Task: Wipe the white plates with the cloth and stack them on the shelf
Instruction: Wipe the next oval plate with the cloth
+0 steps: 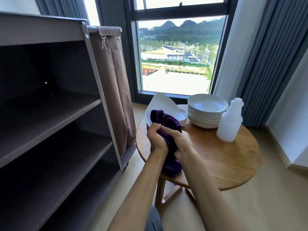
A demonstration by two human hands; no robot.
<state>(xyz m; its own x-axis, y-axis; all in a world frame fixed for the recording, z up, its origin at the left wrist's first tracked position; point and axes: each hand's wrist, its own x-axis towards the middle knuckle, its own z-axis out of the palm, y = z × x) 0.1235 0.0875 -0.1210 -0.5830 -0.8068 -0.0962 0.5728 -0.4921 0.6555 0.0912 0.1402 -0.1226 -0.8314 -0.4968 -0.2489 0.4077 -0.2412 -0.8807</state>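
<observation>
Tilted white plate (162, 104), gripped at its rim by left hand (155, 137); right hand (179, 141) clutches purple cloth (168, 124) against it, above round surface (216, 157).

- Round wooden desk (225, 157) at centre right of the frame.
- Translucent white plastic bottle (230, 120) upright on the desk, right of centre.
- Brown fabric bag (115, 84) hanging by metal clips, upper centre-left.
- Grey-blue curtains (270, 60) at upper right.
- Window (176, 55) at top centre.

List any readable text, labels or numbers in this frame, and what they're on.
None readable.
Translucent white plastic bottle: no label visible.
Stacked white ceramic plates: no markings.
Dark brown shelved cart: no lettering.
Buildings outside the window: too small to show any signs.
</observation>
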